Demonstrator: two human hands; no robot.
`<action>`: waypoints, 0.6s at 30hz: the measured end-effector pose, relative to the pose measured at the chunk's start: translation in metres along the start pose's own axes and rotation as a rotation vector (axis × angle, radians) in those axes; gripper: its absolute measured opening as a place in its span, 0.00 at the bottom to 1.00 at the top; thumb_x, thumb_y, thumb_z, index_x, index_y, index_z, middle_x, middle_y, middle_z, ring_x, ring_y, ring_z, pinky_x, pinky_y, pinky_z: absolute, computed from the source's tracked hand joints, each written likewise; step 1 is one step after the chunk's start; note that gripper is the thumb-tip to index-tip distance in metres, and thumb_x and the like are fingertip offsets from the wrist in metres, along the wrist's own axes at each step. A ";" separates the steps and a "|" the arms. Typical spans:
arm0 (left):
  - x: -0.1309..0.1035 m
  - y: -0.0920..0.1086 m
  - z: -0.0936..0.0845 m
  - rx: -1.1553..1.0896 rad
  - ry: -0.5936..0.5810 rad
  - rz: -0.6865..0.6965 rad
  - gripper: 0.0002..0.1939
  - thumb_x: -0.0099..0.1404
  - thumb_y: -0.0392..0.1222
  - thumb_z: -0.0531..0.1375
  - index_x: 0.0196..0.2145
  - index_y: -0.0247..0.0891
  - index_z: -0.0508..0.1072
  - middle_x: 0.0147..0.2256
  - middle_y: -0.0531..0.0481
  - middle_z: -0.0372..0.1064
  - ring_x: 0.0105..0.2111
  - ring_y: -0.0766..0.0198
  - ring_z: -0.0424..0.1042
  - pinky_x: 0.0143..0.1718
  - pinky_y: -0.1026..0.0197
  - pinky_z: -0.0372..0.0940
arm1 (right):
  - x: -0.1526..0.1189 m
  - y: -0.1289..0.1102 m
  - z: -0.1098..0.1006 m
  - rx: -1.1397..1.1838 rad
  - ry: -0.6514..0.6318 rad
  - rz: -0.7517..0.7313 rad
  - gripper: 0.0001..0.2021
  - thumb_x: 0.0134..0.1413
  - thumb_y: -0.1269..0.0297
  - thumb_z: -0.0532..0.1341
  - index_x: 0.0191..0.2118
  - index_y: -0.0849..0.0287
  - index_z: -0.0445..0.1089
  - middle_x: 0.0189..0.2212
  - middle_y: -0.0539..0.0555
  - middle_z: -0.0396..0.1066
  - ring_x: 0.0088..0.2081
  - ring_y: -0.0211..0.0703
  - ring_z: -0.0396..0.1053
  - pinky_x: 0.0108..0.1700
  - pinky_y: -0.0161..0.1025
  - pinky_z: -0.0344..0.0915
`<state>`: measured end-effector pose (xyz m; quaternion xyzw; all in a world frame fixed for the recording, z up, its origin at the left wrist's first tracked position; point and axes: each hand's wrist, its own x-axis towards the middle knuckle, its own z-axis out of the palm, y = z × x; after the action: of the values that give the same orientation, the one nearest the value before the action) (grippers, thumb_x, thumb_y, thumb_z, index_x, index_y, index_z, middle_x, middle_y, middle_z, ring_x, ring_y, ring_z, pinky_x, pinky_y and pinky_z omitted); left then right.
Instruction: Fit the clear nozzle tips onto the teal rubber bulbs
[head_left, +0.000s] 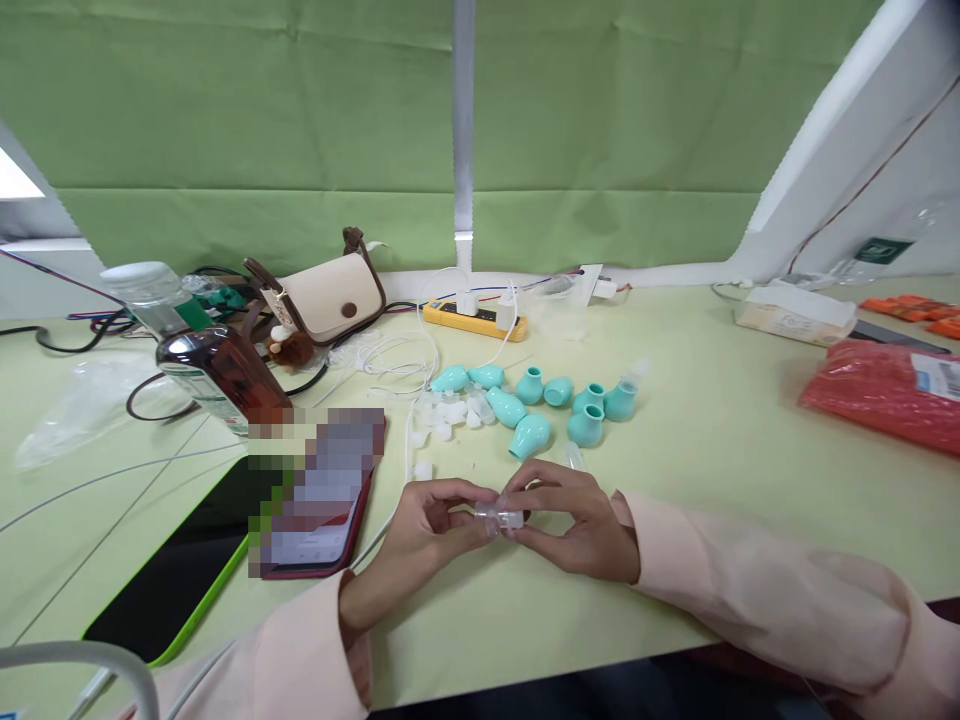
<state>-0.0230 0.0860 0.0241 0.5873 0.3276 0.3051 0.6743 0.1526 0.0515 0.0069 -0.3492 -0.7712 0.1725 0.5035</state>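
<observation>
While a bottle of dark liquid (225, 375) takes up the left side, a green-edged phone (172, 560) lies nearer me, with a red-cased phone (319, 525) just beside it. Next comes the left hand (424, 530), its thumb and fingers pinching the left part of a small clear piece (500, 516) over the table (697, 420), close to the front edge. Beyond it lie little whitish pieces (452, 410), then a cluster of turquoise bulbs (531, 437), some neck up, others on their sides. The right hand (577, 520) has the clear piece's right part between thumb and fingertips. A red plastic package (885, 395) lies far right.
</observation>
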 end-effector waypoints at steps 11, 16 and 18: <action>0.005 0.000 -0.004 -0.094 0.127 -0.038 0.09 0.47 0.37 0.66 0.28 0.35 0.73 0.25 0.51 0.70 0.28 0.66 0.68 0.32 0.65 0.62 | 0.011 0.007 -0.019 -0.343 -0.115 -0.205 0.27 0.44 0.68 0.58 0.53 0.58 0.54 0.47 0.61 0.60 0.48 0.52 0.58 0.46 0.54 0.58; 0.007 0.005 -0.005 -0.067 0.198 -0.028 0.09 0.49 0.38 0.65 0.29 0.33 0.72 0.24 0.52 0.67 0.24 0.69 0.65 0.30 0.65 0.60 | 0.016 0.021 -0.029 -0.703 -0.134 -0.190 0.22 0.43 0.73 0.55 0.49 0.60 0.58 0.53 0.61 0.53 0.53 0.57 0.50 0.48 0.58 0.53; 0.007 0.006 -0.004 -0.071 0.212 -0.032 0.09 0.48 0.38 0.65 0.28 0.33 0.71 0.25 0.53 0.66 0.23 0.70 0.65 0.29 0.66 0.60 | 0.016 0.024 -0.030 -0.829 -0.202 -0.143 0.20 0.42 0.74 0.55 0.46 0.60 0.61 0.54 0.61 0.52 0.54 0.59 0.47 0.50 0.59 0.50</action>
<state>-0.0228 0.0947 0.0296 0.5223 0.3957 0.3659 0.6609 0.1840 0.0771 0.0158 -0.4489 -0.8429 -0.1542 0.2534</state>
